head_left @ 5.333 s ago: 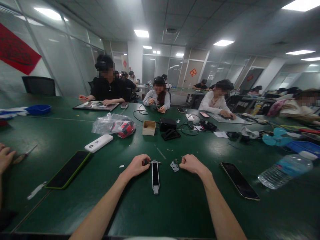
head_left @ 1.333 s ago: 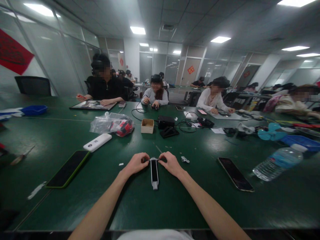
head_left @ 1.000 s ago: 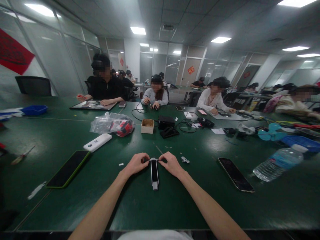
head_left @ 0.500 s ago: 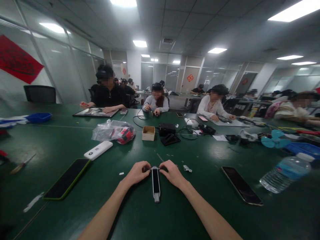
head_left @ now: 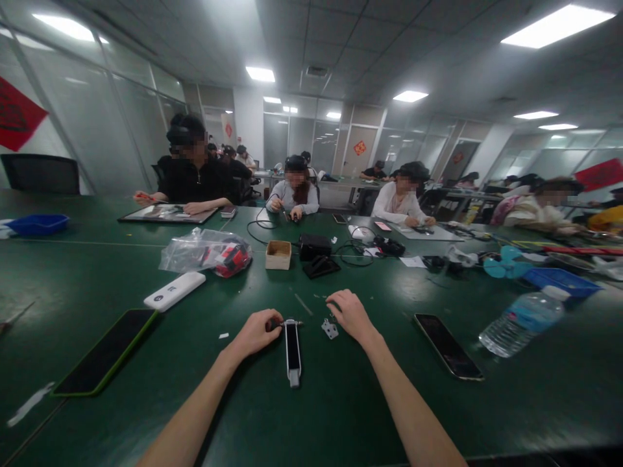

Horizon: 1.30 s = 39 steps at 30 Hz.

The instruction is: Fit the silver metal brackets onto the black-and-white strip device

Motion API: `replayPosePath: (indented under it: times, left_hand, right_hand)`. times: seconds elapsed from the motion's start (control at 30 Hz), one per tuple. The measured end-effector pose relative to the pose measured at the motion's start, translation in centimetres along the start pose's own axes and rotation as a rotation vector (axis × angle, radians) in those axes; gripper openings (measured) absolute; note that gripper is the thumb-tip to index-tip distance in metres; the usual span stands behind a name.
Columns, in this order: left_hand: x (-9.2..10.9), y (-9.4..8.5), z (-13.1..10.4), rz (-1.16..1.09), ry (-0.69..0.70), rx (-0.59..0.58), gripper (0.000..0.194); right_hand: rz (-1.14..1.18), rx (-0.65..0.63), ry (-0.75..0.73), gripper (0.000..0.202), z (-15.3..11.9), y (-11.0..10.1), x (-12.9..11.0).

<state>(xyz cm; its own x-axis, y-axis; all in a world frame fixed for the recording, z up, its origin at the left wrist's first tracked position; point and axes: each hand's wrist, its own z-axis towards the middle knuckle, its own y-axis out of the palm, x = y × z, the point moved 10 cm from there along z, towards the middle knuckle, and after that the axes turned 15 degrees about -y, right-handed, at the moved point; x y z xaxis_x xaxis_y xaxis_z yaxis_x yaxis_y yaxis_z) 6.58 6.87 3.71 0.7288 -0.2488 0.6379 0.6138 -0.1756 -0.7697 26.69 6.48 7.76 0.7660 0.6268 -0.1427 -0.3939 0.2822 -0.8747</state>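
A slim white-edged device with a long black face [head_left: 293,347] lies upright in view on the green table, its grey end toward me. A thin metal stub [head_left: 300,323] sticks out to the right from its far end. My left hand [head_left: 257,334] is closed at the left of that end, pinching a small dark part mostly hidden by the fingers. To the right, my right hand [head_left: 351,318] is apart from the device, fingers bent loosely downward over the table. Just beside its fingertips lies a small grey bracket-like piece [head_left: 329,328].
A green-edged phone [head_left: 107,350] and a white oblong device [head_left: 175,290] lie left. At right are a dark phone [head_left: 448,346] and a water bottle [head_left: 523,321]. Beyond stand a plastic bag [head_left: 207,251], a small box [head_left: 278,255] and a black box [head_left: 315,246]. Co-workers sit opposite.
My right hand has left the device's right side and moved away to the right, by the grey piece. My left hand stays at the device. The view has shifted slightly right.
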Motion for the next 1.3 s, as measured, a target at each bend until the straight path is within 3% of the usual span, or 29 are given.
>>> replayPosePath:
  times: [0.13,0.27,0.63,1.07,1.3]
  left_hand:
    - [-0.3,0.0,0.1,-0.015,-0.011,0.010,0.019]
    - [-0.3,-0.2,0.1,-0.025,-0.012,0.014,0.020]
    - [-0.3,-0.1,0.0,-0.038,-0.009,0.009,0.023]
    - [0.1,-0.3,-0.1,-0.017,0.008,0.029,0.021]
    - [0.4,-0.6,-0.2,-0.002,0.001,0.025,0.020]
  right_hand:
    - [-0.114,-0.049,0.188,0.018,-2.4,-0.4,5.5]
    - [-0.136,-0.125,0.226,0.021,-3.6,1.1,7.4]
    - [0.050,-0.242,0.126,0.017,-1.8,2.4,2.7]
    - [0.024,-0.362,0.197,0.017,-2.0,2.3,2.9]
    - [0.085,-0.332,0.209,0.022,-1.9,1.8,2.6]
